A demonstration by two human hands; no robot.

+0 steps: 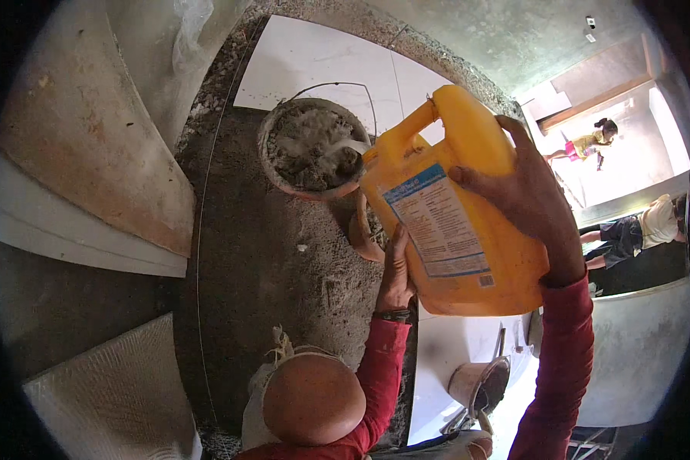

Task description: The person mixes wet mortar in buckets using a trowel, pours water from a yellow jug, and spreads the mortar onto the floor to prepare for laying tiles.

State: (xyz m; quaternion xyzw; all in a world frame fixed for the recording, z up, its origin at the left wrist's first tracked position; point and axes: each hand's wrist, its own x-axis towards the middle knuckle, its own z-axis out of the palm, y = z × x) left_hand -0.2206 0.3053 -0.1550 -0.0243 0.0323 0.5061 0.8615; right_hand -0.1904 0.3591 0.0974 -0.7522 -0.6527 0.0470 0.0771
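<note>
Nearest the camera, at the lower edge, a rounded brown knee (313, 399) and two red sleeves rise into view, with a small brown pot (479, 383) standing on a white floor tile (445, 360) just beside the right forearm. Above them the person holds a large yellow plastic jug with a blue-and-white label (452, 222), tipped so its neck points down and to the left. The left hand (395, 268) is pressed flat against the jug's lower side, fingers spread under the label, propping the weight from below. The right hand (533, 199) is clamped over the jug's upper back corner, fingers wrapped onto the top face. So the hands sit apart, one on each end of the container.

The jug looks rigid and smooth-walled, probably slick if wet, and bulky enough to want both hands; its weight likely shifts toward the spout as liquid runs forward. The moulded handle near the neck and the flat base seem the surest holds.

Just beyond the spout a thin whitish stream falls into a round grey bucket of wet cement mortar (314, 149), whose wire bail stands up behind it. The bucket sits on a rough grey mortar bed (261, 261). Farther off lie large white tiles (322, 61), and two other people (629, 230) are in the bright doorway.
</note>
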